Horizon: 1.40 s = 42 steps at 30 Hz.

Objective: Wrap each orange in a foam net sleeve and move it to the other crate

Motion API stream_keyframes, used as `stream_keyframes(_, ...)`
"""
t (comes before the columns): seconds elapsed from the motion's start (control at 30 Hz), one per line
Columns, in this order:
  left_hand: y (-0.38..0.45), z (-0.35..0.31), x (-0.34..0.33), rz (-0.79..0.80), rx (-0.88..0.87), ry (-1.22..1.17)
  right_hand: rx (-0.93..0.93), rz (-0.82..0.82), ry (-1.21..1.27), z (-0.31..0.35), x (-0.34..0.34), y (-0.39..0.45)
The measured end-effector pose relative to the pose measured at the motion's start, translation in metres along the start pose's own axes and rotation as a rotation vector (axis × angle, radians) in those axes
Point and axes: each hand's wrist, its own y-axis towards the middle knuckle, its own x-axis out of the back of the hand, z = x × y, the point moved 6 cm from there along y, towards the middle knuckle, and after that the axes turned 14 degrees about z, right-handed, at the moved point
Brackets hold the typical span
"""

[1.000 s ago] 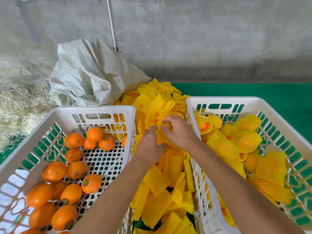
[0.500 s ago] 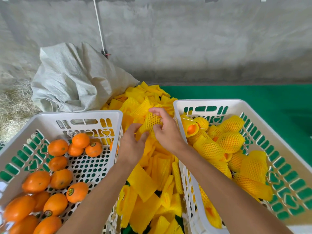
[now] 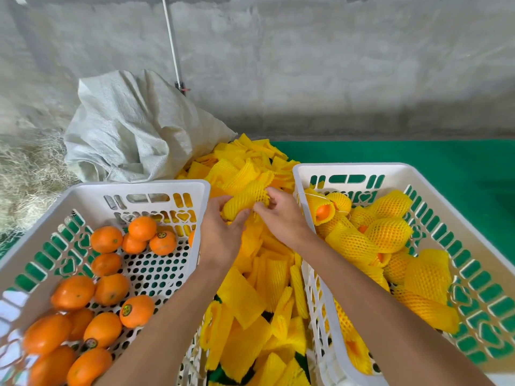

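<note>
Pinched between left hand (image 3: 223, 232) and right hand (image 3: 281, 215) at 12 o'clock: one foam net sleeve (image 3: 246, 200), above the sleeve pile (image 3: 259, 296) filling the narrow gap between left crate (image 3: 139, 188) and right crate (image 3: 348, 168). Bare oranges (image 3: 111, 288) at 9 o'clock, wrapped oranges (image 3: 387, 235) at 3 o'clock. Round stickers on some fruit, print too small to read.

A rough grey concrete wall (image 3: 306, 65) fills the space beyond the hands. A thin white pole (image 3: 172, 45) leans against it. Green matting (image 3: 404, 154) covers the floor to the right; dry straw (image 3: 25, 176) and a crumpled white woven sack (image 3: 133, 129) lie left.
</note>
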Motion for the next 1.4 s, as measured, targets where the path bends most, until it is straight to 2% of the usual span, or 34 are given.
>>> stream_keyframes(0.2,0.001,-0.002,0.008,-0.063,0.013,-0.135,-0.013,0.006,-0.060,0.004,0.002,-0.003)
stream_keyframes(0.3,0.000,-0.005,0.010,-0.097,-0.016,-0.136,-0.005,0.001,0.067,0.008,0.002,-0.005)
stream_keyframes(0.4,-0.001,-0.004,0.014,-0.132,0.019,-0.244,-0.010,0.049,0.245,0.014,-0.004,-0.009)
stream_keyframes(0.5,-0.001,-0.002,0.008,-0.076,0.093,-0.333,-0.017,0.083,0.182,0.016,-0.010,-0.009)
stream_keyframes(0.6,-0.002,-0.006,0.003,-0.035,0.081,-0.296,-0.010,0.025,0.135,0.011,-0.004,-0.005)
stream_keyframes(0.8,-0.007,-0.022,0.007,-0.075,-0.217,-0.111,-0.051,-0.033,0.043,0.001,0.002,-0.001)
stream_keyframes(0.9,-0.008,-0.026,0.011,-0.130,-0.299,-0.039,-0.054,-0.026,0.114,0.000,0.001,0.000)
stream_keyframes(0.97,-0.004,-0.016,0.015,-0.158,-0.243,-0.069,-0.065,-0.022,0.188,0.000,0.004,0.000)
stream_keyframes(1.07,0.002,-0.004,0.014,-0.111,-0.163,-0.058,-0.079,0.010,0.265,0.000,0.005,0.000)
stream_keyframes(1.2,-0.001,-0.012,0.000,-0.004,-0.145,0.133,-0.099,-0.030,0.343,0.000,0.007,0.000)
stream_keyframes(1.4,-0.002,-0.008,0.001,-0.011,-0.137,0.107,-0.132,-0.061,0.344,-0.002,0.009,-0.001)
